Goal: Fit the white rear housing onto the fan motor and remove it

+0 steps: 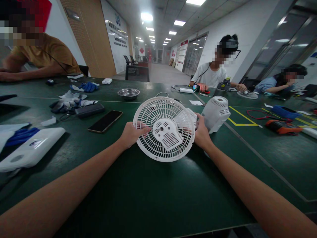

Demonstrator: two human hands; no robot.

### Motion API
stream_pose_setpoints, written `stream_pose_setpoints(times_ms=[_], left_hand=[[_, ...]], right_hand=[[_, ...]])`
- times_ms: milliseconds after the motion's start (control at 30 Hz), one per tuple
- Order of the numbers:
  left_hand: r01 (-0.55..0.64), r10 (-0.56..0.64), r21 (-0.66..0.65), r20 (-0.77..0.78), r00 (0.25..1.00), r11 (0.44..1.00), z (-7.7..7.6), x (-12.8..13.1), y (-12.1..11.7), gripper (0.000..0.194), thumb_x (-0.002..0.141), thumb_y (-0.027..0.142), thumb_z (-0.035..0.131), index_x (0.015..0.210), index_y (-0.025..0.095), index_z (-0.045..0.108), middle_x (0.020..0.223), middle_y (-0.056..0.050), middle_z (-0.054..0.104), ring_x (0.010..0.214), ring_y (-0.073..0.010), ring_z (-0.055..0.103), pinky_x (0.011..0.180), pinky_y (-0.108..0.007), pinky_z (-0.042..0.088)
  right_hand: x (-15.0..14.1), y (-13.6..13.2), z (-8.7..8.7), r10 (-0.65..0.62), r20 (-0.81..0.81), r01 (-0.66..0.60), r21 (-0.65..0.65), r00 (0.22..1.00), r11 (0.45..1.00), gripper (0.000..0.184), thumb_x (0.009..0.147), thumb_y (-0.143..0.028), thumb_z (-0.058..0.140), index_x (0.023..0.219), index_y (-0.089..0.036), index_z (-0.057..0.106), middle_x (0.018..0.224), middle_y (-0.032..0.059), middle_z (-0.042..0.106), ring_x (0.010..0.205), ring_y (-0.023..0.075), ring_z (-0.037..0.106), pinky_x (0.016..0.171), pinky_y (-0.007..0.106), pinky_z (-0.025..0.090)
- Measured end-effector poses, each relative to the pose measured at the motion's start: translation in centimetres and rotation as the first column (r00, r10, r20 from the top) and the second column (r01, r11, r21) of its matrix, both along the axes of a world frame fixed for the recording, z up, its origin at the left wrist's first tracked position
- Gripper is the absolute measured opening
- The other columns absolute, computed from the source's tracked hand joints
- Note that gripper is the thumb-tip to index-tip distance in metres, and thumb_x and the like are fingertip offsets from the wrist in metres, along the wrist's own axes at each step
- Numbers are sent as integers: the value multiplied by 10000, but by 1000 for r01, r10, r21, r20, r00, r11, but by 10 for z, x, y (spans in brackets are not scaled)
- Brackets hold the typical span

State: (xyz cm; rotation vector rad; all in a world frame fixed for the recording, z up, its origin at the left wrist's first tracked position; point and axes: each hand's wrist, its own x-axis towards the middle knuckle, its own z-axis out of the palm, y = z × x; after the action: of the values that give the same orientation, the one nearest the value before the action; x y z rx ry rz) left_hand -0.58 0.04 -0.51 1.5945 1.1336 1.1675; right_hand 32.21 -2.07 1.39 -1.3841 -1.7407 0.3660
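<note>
A round white fan grille [142,145] is raised above the green table, its slotted hub plate [170,140] facing me. At its left rim my left hand [132,134] is closed, thumb over the ribs and fingers behind. My right hand [201,134] is closed at the right side, around a ridged white plastic part [192,115] that shows beside and partly behind the rim. Whether that part is joined to the grille I cannot tell. Just beyond my right hand a white fan motor housing [216,114] stands on the table.
A steel bowl [128,93] sits behind the grille, and a phone [105,121] lies to the left. Farther left are a white device [33,148], a dark case [89,110] and blue gloves [88,87]. A multimeter [283,127] lies right. Several people sit around the table.
</note>
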Motion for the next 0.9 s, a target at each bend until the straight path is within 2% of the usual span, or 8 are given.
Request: stream_pose_setpoints(times_ms=[100,300,367,467,567,667,767,900], left_hand=[[-47,48,-54,20,999,997,3,-1,1,238,726,380,831,820,183,737,726,-66,743,642,-250,724,639,-465,633],[-98,104,-103,58,993,990,-1,-3,9,249,717,324,825,870,158,722,786,-99,754,677,-257,733,670,-483,638],[-87,94,-99,59,994,991,-4,-4,11,253,718,326,824,876,158,719,798,-101,755,691,-258,737,684,-483,639],[-69,78,-109,82,994,992,-5,-5,12,271,704,327,840,884,161,723,809,-93,756,700,-252,736,701,-479,641],[-73,83,-117,80,993,990,-4,-4,11,251,708,324,834,871,168,724,801,-86,755,703,-252,734,699,-484,638],[-85,93,-106,72,993,991,-4,-2,11,207,718,311,820,847,180,725,799,-81,753,687,-240,726,700,-490,633],[-75,85,-107,93,992,991,-4,-2,11,200,711,306,829,839,188,731,788,-69,746,681,-226,720,718,-485,631],[-72,82,-112,86,993,991,-4,-3,11,204,713,315,829,843,190,734,792,-66,750,683,-227,719,729,-491,630]], right_hand=[[17,8,-1,-156,208,145,64,966,987,766,720,-429,765,1387,-216,456,1217,160,590,1119,378,588,1005,596,457],[21,8,4,-212,314,145,223,926,964,593,780,-391,700,1320,-226,520,1237,157,554,1216,379,513,1040,588,423],[27,7,13,-354,280,243,362,892,900,577,796,-396,673,1324,-218,522,1302,168,518,1283,381,463,1073,592,384],[48,9,24,-573,148,438,502,806,746,664,746,-338,683,1366,-210,483,1398,176,456,1353,385,399,1107,601,329],[74,18,21,-653,47,575,428,756,697,819,677,-282,699,1436,-213,401,1428,182,447,1351,403,405,1087,628,332],[92,30,7,-612,-36,606,202,790,770,969,629,-314,744,1479,-197,294,1352,183,531,1221,389,536,1024,606,414],[100,39,-7,-613,-108,619,25,783,785,983,552,-412,828,1393,-181,374,1256,176,615,1121,379,609,995,564,458],[99,45,-8,-659,-214,681,46,721,731,873,509,-473,856,1242,-199,470,1223,158,651,1112,363,640,997,540,478]])
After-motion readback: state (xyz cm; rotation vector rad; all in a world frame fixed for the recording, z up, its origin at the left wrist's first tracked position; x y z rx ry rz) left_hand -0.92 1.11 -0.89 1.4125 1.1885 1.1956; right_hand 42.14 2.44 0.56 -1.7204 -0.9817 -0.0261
